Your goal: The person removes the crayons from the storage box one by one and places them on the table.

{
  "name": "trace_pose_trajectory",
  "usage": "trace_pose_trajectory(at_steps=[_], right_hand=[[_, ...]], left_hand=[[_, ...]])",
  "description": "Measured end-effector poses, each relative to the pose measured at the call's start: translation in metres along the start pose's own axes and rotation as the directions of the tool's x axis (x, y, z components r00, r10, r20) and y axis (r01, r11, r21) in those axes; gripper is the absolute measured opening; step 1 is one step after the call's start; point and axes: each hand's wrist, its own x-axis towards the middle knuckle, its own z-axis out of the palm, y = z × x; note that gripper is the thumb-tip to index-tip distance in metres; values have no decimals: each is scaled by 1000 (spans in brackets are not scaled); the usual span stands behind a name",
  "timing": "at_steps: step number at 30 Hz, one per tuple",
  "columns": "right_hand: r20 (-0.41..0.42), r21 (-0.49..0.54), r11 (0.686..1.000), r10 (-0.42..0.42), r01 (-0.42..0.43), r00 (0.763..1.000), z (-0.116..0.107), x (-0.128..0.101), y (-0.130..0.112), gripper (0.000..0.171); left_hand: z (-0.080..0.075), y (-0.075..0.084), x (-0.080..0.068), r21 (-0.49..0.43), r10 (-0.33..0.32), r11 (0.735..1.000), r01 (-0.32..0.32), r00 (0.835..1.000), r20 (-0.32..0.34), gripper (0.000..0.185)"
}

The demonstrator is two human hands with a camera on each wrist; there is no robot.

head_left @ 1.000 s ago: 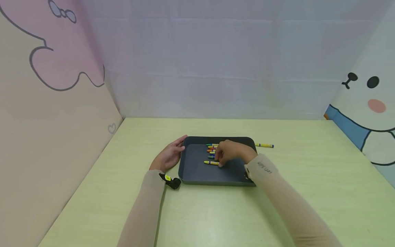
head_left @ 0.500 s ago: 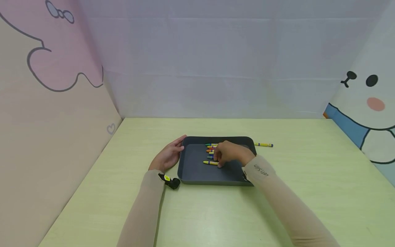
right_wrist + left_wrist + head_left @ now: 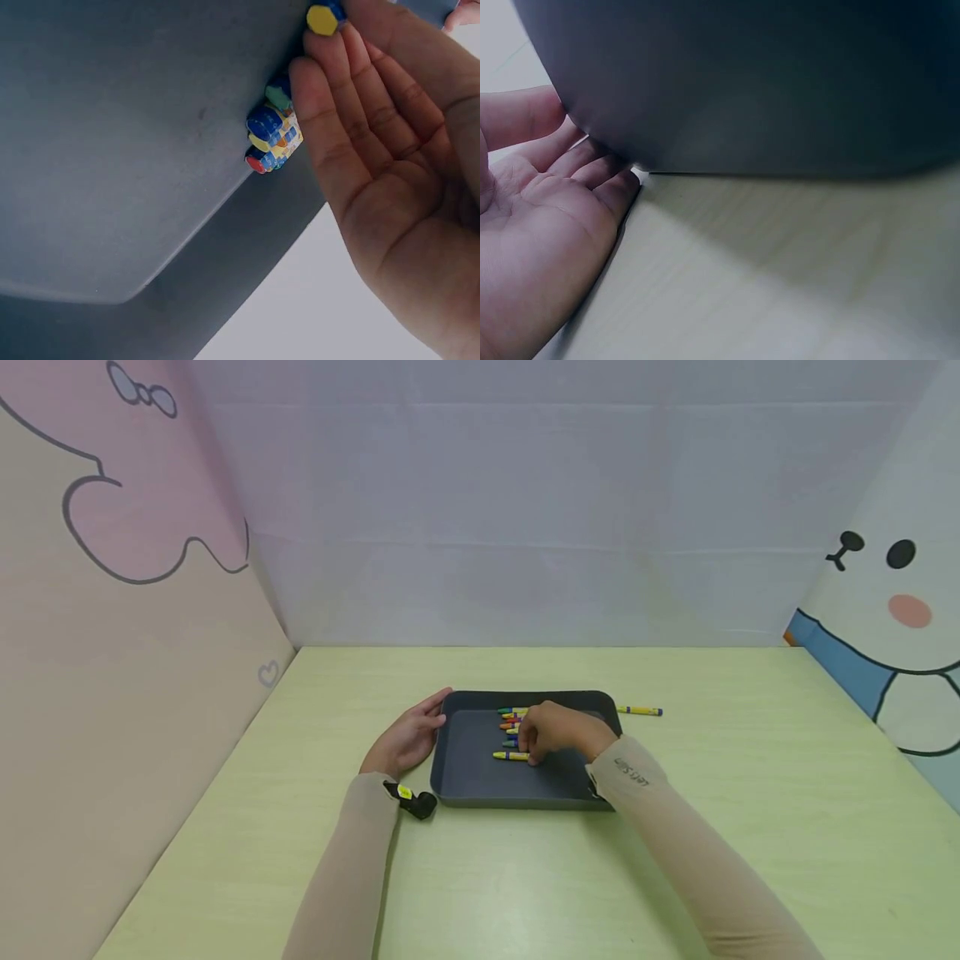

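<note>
In the head view a dark grey tray (image 3: 480,787) lies on the table, with my left hand (image 3: 405,745) against its left side. The left wrist view shows that thumb and the fingertips touching the tray's outer wall (image 3: 727,97), fingers loosely extended. Over the tray's right half, my right hand (image 3: 561,731) pinches a yellow crayon (image 3: 510,756) lying level at the tray floor. The right wrist view shows its yellow end (image 3: 322,20) between thumb and fingers. Several other crayons (image 3: 509,727) lie in a column behind it, their right parts hidden by the hand.
One yellow crayon (image 3: 641,711) with a dark tip shows on the table beyond the tray's right rim. The pale green table (image 3: 480,885) runs back to a white cloth backdrop (image 3: 487,527). Patterned side panels (image 3: 172,693) stand left and right.
</note>
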Motion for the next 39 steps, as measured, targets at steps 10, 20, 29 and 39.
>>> trace_pose_trajectory(at_steps=[10, 20, 29, 39], right_hand=[[-13, 28, 999, -37, 37, 999, 0, 1, 7, 10], [-2, 27, 996, -82, 82, 997, -4, -2, 8, 8], [10, 21, 995, -99, 99, 995, -9, -6, 6, 8], [-7, -20, 992, -124, 124, 992, -22, -14, 11, 12]], left_hand=[[0, 0, -1, -22, 10, 1000, -9, 1000, 12, 62], [0, -1, -1, -23, 12, 1000, -12, 1000, 3, 62], [1, 0, -1, -11, 12, 1000, -12, 1000, 11, 62], [1, 1, -2, -3, 12, 1000, -12, 1000, 14, 62]])
